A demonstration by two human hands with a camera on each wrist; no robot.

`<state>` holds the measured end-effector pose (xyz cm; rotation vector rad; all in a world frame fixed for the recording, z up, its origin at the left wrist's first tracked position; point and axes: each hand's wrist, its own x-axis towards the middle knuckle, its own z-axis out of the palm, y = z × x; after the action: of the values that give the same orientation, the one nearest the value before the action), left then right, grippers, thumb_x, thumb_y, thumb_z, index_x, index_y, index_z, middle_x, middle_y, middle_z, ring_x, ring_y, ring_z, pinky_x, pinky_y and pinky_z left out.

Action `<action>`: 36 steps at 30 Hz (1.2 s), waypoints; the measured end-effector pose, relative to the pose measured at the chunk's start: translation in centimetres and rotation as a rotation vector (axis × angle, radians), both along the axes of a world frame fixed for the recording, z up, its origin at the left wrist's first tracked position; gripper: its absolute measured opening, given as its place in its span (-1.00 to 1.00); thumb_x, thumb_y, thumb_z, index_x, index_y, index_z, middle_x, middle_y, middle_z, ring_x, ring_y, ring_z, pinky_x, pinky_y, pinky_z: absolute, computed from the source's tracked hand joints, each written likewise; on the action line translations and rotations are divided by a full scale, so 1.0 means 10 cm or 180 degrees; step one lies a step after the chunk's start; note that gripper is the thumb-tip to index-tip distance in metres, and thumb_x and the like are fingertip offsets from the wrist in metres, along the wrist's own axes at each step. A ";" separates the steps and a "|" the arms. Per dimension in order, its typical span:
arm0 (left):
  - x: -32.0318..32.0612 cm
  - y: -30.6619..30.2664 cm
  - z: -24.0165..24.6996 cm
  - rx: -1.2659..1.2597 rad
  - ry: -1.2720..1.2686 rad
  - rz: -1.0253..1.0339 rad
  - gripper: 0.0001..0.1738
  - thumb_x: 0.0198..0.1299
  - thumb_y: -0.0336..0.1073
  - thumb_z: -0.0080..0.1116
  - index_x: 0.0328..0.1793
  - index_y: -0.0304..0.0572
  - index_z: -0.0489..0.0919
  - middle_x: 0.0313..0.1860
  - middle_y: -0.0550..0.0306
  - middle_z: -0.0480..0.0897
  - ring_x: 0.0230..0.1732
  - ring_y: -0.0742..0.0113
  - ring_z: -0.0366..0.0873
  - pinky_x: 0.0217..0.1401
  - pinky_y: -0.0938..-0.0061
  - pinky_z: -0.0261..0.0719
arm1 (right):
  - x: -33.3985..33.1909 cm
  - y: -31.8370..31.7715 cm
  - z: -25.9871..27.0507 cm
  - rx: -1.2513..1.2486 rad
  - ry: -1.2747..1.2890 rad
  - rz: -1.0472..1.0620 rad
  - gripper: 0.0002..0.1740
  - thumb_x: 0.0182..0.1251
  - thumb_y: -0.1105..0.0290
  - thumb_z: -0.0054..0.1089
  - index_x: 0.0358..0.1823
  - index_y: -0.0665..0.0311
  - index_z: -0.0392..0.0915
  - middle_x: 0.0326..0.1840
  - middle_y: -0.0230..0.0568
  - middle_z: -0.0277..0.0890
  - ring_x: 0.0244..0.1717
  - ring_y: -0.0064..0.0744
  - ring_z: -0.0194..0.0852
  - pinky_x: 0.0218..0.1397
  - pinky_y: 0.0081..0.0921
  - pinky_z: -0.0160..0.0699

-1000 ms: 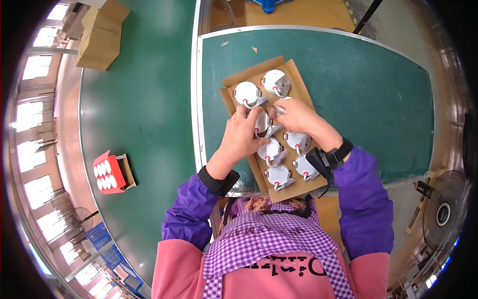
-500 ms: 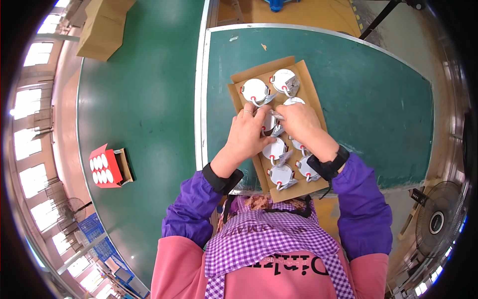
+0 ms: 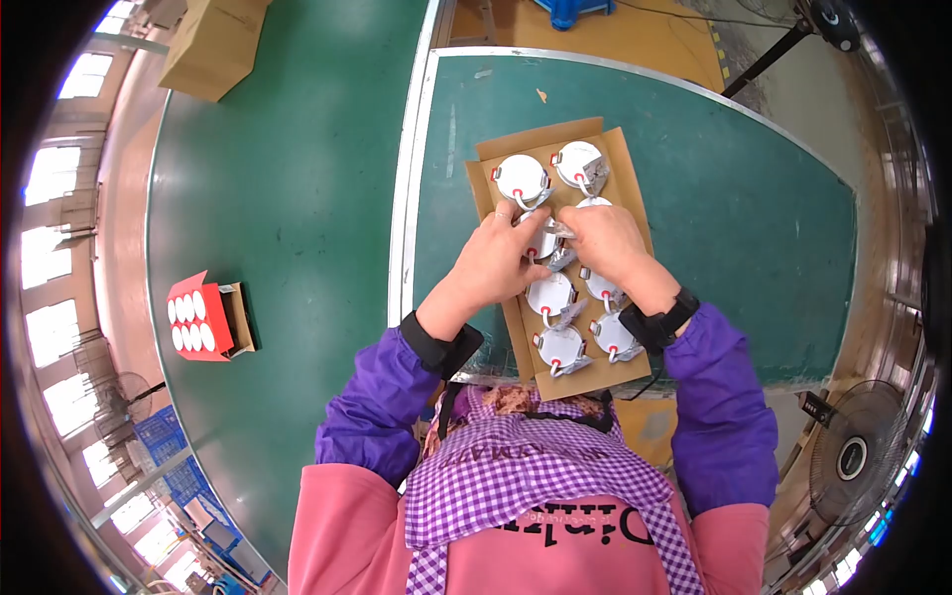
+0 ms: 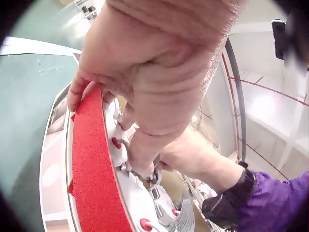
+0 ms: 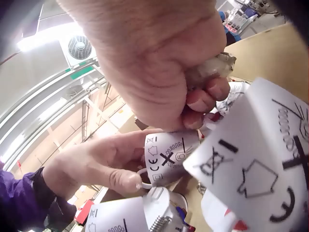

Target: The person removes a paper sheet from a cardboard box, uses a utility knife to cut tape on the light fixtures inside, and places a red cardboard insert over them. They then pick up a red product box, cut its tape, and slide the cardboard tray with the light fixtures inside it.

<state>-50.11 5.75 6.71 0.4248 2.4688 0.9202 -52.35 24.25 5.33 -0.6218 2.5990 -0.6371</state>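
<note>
White round units [image 3: 521,178] with grey cables and printed labels lie in rows in a shallow cardboard box [image 3: 635,188]. My left hand [image 3: 491,263] grips one of them [image 3: 542,241] in the box's left row, thumb on its near side and fingers on its far side. Close beside it, my right hand [image 3: 610,243] has its fingers curled round a crumpled, shiny piece [image 5: 212,70]. In the right wrist view the left thumb rests by a cable, beside a printed label [image 5: 166,157]. The left wrist view shows a red strip [image 4: 99,164] beneath the left hand [image 4: 154,67]; its fingertips are partly hidden.
A red box [image 3: 198,317] with white circles on it stands on the green surface to the left. Farther up is a large cardboard box [image 3: 213,50]. A metal-edged seam [image 3: 409,198] divides the green surfaces. A black fan [image 3: 853,456] stands at the lower right.
The head view has shifted, moving the cardboard box slightly right and the red box left in the picture. Both hands stay close together over the same part of the cardboard box.
</note>
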 end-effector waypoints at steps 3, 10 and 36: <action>-0.02 -0.03 0.00 0.0054 -0.0065 0.0013 -0.13 -0.25 -0.26 0.49 0.30 -0.05 0.35 -0.03 -0.14 0.38 -0.11 -0.06 0.48 -0.03 0.24 0.50 | 0.10 -0.01 -0.03 -0.0127 0.0060 -0.0227 -0.93 0.01 0.51 0.07 -0.42 0.27 0.44 -0.55 -0.06 0.51 -0.40 -0.01 0.54 -0.35 -0.15 0.48; -0.01 0.04 -0.01 -0.0257 0.0176 -0.0035 -0.17 -0.26 -0.23 0.49 0.25 -0.05 0.38 -0.09 -0.11 0.40 -0.11 -0.08 0.49 -0.07 0.20 0.50 | 0.27 -0.06 0.09 -0.0858 0.0439 -0.0728 -0.83 0.11 0.38 0.13 -0.30 0.30 0.44 -0.51 -0.02 0.53 -0.39 0.01 0.55 -0.38 -0.18 0.47; -0.03 0.09 0.08 -0.0553 0.0105 -0.0085 -0.16 -0.24 -0.11 0.45 0.29 0.09 0.38 -0.03 -0.01 0.42 -0.04 0.05 0.51 -0.04 0.15 0.38 | 0.30 -0.11 0.01 -0.0316 0.0949 -0.0244 -0.88 0.02 0.48 0.08 -0.43 0.29 0.33 -0.61 -0.10 0.50 -0.55 -0.17 0.58 -0.52 -0.30 0.52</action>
<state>-50.44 6.62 7.53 0.4151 2.5409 0.6859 -49.38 23.12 5.44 -0.6976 2.8932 -0.7520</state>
